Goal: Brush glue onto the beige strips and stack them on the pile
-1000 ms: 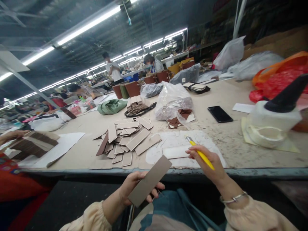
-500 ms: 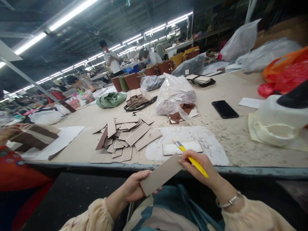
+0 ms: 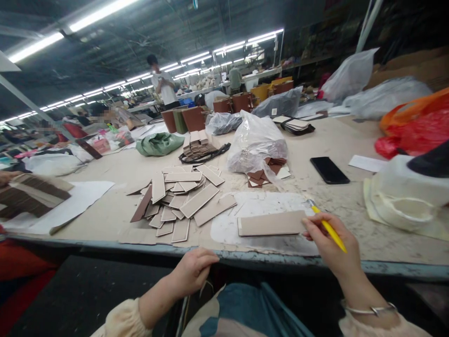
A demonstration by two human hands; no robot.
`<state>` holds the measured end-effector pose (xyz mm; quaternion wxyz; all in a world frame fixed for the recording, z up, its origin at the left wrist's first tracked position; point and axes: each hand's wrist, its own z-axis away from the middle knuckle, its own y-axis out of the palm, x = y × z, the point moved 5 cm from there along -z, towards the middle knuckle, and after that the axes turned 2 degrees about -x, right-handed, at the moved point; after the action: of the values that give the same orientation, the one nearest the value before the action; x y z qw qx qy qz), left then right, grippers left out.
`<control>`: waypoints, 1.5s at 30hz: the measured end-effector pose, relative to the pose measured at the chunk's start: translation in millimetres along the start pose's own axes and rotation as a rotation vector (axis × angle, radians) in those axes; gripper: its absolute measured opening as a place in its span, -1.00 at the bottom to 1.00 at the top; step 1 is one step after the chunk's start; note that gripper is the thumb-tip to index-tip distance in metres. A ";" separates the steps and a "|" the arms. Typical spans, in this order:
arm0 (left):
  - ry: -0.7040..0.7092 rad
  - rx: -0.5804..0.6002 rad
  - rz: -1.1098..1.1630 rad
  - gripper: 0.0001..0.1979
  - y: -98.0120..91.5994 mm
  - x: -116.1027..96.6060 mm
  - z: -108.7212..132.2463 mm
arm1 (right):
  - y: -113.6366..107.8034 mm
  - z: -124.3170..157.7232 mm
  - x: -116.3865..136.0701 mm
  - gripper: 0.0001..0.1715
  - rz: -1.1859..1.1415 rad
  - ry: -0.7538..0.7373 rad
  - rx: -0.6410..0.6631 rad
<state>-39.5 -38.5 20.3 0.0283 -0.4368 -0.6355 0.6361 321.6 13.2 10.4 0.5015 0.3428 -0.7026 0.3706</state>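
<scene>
- Head view: the right hand is pinching a yellow tool like a pen, its fingertips touching the right end of a tan strip.
- The strip is lying flat on a white smeared sheet, at 9 o'clock from the right hand, near the table edge.
- The left hand is resting at the near edge, at 7 o'clock from the strip, fingers loosely curled and apparently holding nothing.
- Handling, judged: the strip is looking thin, light and fairly stiff, like board; a pinch at a short end or across the long edges should be suiting it.
- Surface: matte, rectangular, square-cornered.
- A pile of strips is lying fanned out at 10 o'clock; a crinkled clear bag at 12; a glossy black phone at 1; a white tub at 3.
</scene>
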 end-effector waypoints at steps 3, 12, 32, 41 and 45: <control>0.154 -0.166 -0.012 -0.71 2.0 -0.1 -33.5 | 2.7 -2.7 -8.0 -0.62 0.024 0.058 0.015; 0.296 -0.173 -0.056 -0.77 26.6 19.1 -90.2 | 14.8 -3.4 -26.2 -0.60 0.036 0.079 0.069; 0.316 -0.121 -0.079 -0.78 32.6 21.6 -92.3 | 21.3 -8.3 -35.8 -0.65 0.307 0.010 0.102; 0.296 -0.116 -0.081 -0.79 32.7 21.5 -92.4 | 26.7 -8.1 -30.3 -0.69 0.352 -0.033 0.128; 0.291 -0.117 -0.084 -0.80 33.7 22.8 -91.5 | 28.4 -8.6 -29.7 -0.72 0.362 -0.055 0.137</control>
<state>18.1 40.2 -2.4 0.1213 -0.4981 -0.6784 0.5263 309.0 37.8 -21.2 0.3830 0.2542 -0.7392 0.4922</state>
